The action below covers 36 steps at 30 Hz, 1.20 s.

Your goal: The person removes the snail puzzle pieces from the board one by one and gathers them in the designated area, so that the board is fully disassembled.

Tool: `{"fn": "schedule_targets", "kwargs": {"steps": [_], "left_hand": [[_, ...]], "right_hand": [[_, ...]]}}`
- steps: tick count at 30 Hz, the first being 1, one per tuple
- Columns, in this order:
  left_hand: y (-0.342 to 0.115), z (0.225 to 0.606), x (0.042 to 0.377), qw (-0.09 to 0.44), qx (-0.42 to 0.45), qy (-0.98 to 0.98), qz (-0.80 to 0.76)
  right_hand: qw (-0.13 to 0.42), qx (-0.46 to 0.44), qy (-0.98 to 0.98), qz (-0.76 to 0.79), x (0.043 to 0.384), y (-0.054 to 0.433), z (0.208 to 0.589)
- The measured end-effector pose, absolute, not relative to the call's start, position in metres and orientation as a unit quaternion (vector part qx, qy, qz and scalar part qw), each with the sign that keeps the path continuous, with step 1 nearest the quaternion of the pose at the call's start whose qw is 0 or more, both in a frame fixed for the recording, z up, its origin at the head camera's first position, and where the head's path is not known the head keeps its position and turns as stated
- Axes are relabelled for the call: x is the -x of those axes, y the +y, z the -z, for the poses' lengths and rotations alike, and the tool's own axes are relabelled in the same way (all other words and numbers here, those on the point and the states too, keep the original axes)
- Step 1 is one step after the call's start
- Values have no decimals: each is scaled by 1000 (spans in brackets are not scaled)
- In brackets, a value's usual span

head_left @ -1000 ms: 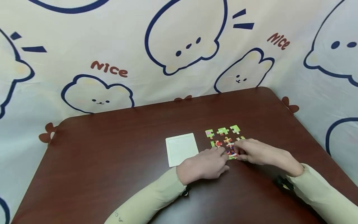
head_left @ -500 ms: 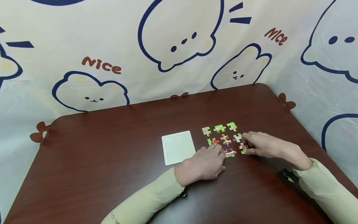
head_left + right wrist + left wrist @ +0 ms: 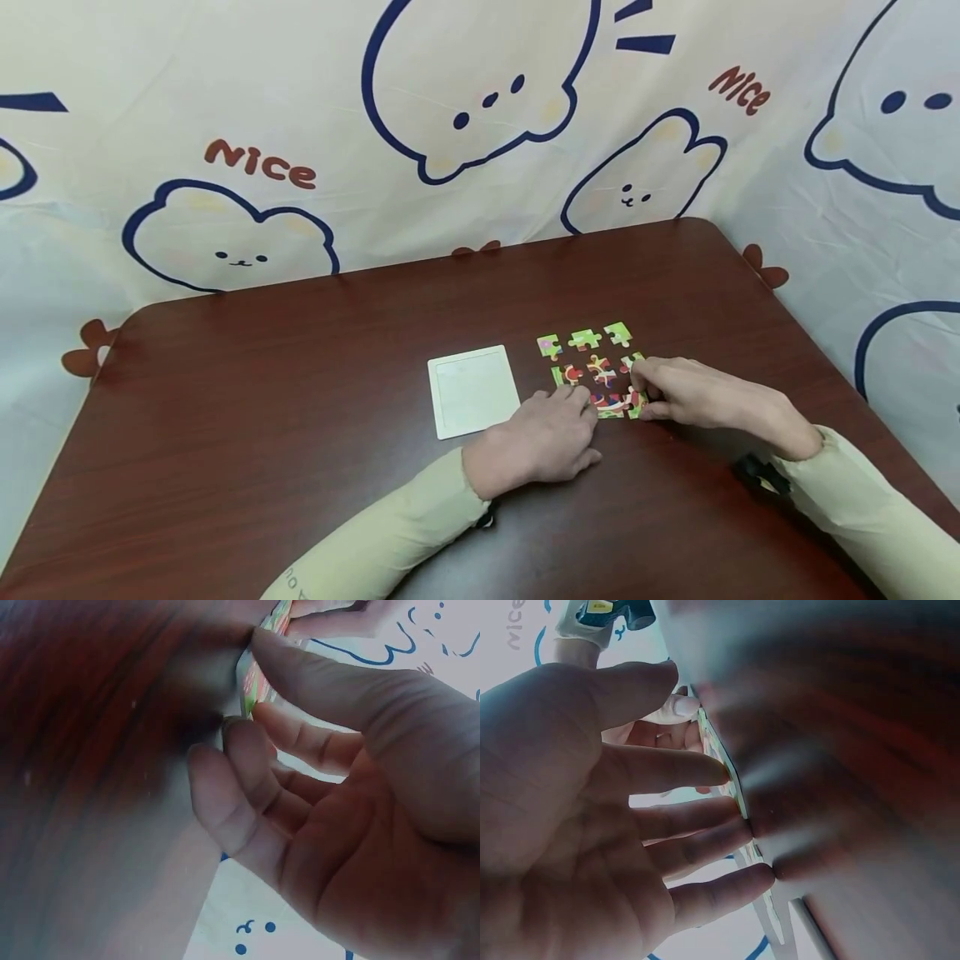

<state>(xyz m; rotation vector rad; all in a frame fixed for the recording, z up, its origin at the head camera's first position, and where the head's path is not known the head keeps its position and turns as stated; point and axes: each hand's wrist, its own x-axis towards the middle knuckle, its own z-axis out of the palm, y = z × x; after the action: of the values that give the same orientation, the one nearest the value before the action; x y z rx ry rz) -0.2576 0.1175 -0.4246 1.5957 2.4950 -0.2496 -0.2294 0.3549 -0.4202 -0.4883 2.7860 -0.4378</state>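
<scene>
Several jigsaw pieces lie in loose rows on the table. In the head view, the right hand [image 3: 701,398] pinches a corner jigsaw piece [image 3: 636,404] between thumb and fingers, against the red-and-green bottom piece [image 3: 609,403]. In the right wrist view, that corner piece [image 3: 253,684] stands between the thumb and the curled fingers. My left hand [image 3: 536,433] rests with its fingertips on the lower left of the rows and hides what lies under them. Its fingers [image 3: 682,766] look nearly straight in the left wrist view. Above are a middle piece [image 3: 602,370] and green top pieces [image 3: 584,339].
Left of the pieces lies a square white puzzle tray [image 3: 472,392], its near right corner close to the left wrist. Everything is on a dark brown table [image 3: 300,400]. A white curtain [image 3: 420,208] with cartoon drawings hangs behind it and along the sides.
The right hand moved right to the corner piece, then back left with it, so it now sits against the bottom piece. The left hand stays in place on the pieces. The head view shifted slightly.
</scene>
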Motion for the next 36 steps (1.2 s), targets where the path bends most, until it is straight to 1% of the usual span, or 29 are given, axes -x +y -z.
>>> {"fn": "schedule_targets", "kwargs": {"steps": [6,17,22,26,29,32,34,36], "left_hand": [[116,421,257,87,-529,838,99],[116,422,249,83,-521,843,105],[116,423,246,97,-525,841,88],[113,419,255,108,-510,851,65],[109,416,264,114,-487,864,58],[107,417,272,133,-472,870,54],[108,419,276,145,-474,867,54],[111,421,278,154,-476,864,56]], "right_hand": [[147,177,961,151,235,349,417],[246,128,953,120,246,337,405],[275,132,948,91,248,333,403],[272,137,948,91,253,334,394],[234,125,959,101,258,335,390],[186,136,968,105,266,331,395],[177,148,967,110,272,328,401],[180,159,964,113,278,326,407]]}}
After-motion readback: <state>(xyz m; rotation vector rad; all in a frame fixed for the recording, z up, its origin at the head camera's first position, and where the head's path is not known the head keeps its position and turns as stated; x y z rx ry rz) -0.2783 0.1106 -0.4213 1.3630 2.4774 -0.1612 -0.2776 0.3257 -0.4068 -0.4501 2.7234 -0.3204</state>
